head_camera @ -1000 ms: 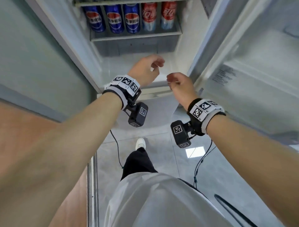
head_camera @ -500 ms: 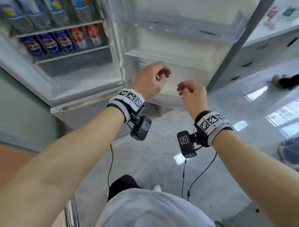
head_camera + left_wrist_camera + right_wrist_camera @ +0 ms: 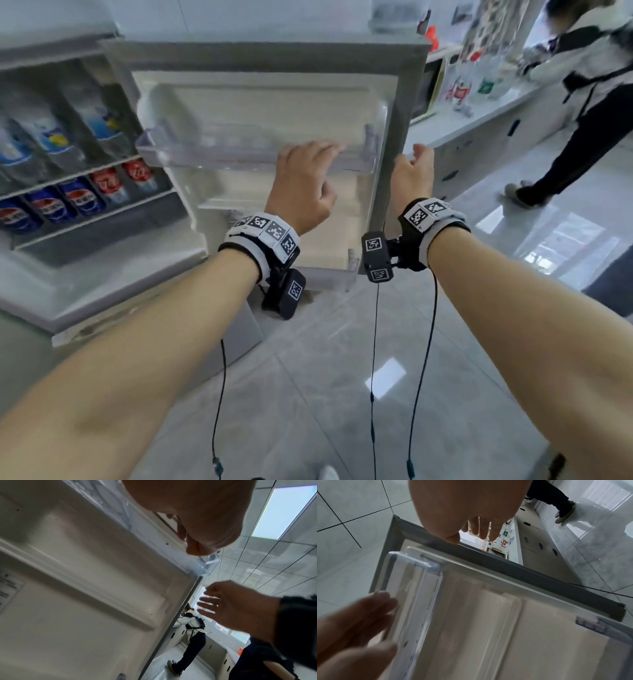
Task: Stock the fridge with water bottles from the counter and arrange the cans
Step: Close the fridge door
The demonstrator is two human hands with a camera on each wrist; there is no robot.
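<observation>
the left hand reaches with loosely extended fingers onto the clear plastic door bin, holding nothing; the right hand, fingers relaxed and empty, hangs by the grey door edge. left of the fingers, pepsi cans and water bottles sit on fridge shelves. only the wrist views show the bin's ribbed underside.

Bare forearms, no sleeves. Each wrist wears a white band over a black cuff, the band faced with square black-and-white coded tags. Right wrist band same pattern. A black camera block hangs under the left wrist, another under the right, both tagged. Thin black cables trail down from them. Light-coloured garment edge and a white shoe toe below.
</observation>
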